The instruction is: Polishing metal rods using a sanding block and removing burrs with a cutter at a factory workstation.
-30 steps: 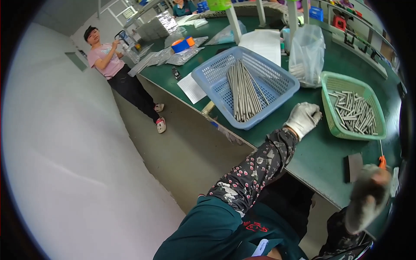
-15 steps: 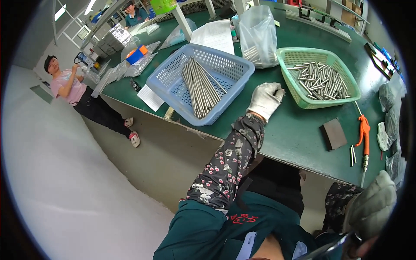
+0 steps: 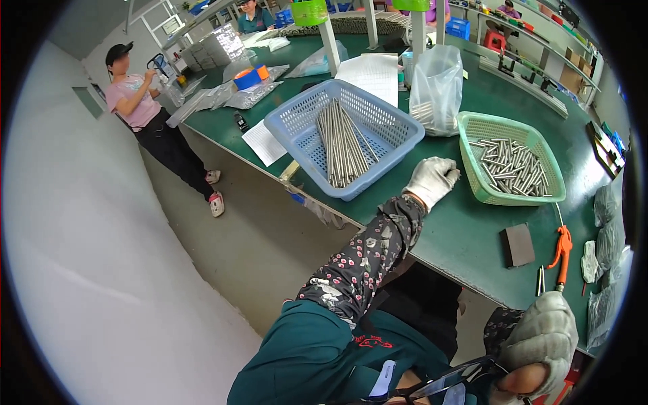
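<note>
My left hand (image 3: pixel 432 182), in a white glove, rests on the green table between two plastic baskets. Its fingers are curled in, and nothing shows in them. The blue basket (image 3: pixel 283 137) beside it carries a bundle of long thin metal rods (image 3: pixel 343 145). To its right, the light green basket (image 3: pixel 496 196) contains many short metal pins (image 3: pixel 513 167). My right hand (image 3: pixel 543 337) is raised at the lower right in a thick whitish glove, a bare fingertip showing. It is closed at the end of a pair of dark-framed glasses (image 3: pixel 459 374); the exact grip is partly hidden.
A dark block (image 3: pixel 518 246), two short pins (image 3: pixel 541 281) and an orange air gun (image 3: pixel 561 250) lie at right. Behind the baskets stand a plastic bag of pins (image 3: pixel 437 94) and paper sheets (image 3: pixel 371 75). A person (image 3: pixel 145 111) stands at left; another sits farther back.
The view has shifted, so the table and baskets appear farther right and lower. My right hand has moved left with the glasses. My left hand stays on the table between the baskets.
</note>
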Demonstrator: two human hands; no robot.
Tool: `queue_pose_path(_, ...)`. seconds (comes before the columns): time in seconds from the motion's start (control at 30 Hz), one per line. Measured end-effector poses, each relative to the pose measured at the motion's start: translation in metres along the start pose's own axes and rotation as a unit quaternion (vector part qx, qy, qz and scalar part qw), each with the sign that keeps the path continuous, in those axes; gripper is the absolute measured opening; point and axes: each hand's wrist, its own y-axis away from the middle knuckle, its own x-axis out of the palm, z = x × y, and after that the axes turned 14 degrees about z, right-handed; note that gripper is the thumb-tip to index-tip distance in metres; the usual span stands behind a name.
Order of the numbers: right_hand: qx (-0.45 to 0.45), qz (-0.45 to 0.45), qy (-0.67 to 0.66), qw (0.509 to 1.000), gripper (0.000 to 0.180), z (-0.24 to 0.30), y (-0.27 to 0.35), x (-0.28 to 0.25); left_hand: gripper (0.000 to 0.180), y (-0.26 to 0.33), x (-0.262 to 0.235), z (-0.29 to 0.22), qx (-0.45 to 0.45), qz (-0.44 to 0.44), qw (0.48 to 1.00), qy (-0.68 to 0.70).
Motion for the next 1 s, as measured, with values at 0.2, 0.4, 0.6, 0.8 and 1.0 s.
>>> queue_pose_path(0.2,0.031,-0.017,-0.038,0.999,0.029,-0.009,-0.001,0.008,0.011,0.003,0.000,-0.001,0.006,-0.019,1.000,-0.014)
queue_pose_path(0.4,-0.067,0.078,-0.172,0.980,0.009,-0.016,-0.009,-0.006,0.012,0.004,0.007,-0.001,0.006,-0.019,1.000,-0.011)
queue_pose_path(0.6,0.206,-0.045,0.018,0.977,0.030,-0.005,0.011,0.018,0.009,0.001,0.003,0.002,0.018,-0.034,0.999,-0.015)
queue_pose_path(0.8,0.269,-0.041,0.019,0.962,0.019,-0.016,0.004,0.022,0.011,-0.001,0.003,-0.001,0.015,-0.024,1.000,-0.005)
queue_pose_path(1.0,0.284,-0.065,-0.054,0.955,0.030,-0.013,0.008,0.022,0.009,0.002,0.006,-0.002,0.031,-0.029,0.999,-0.009)
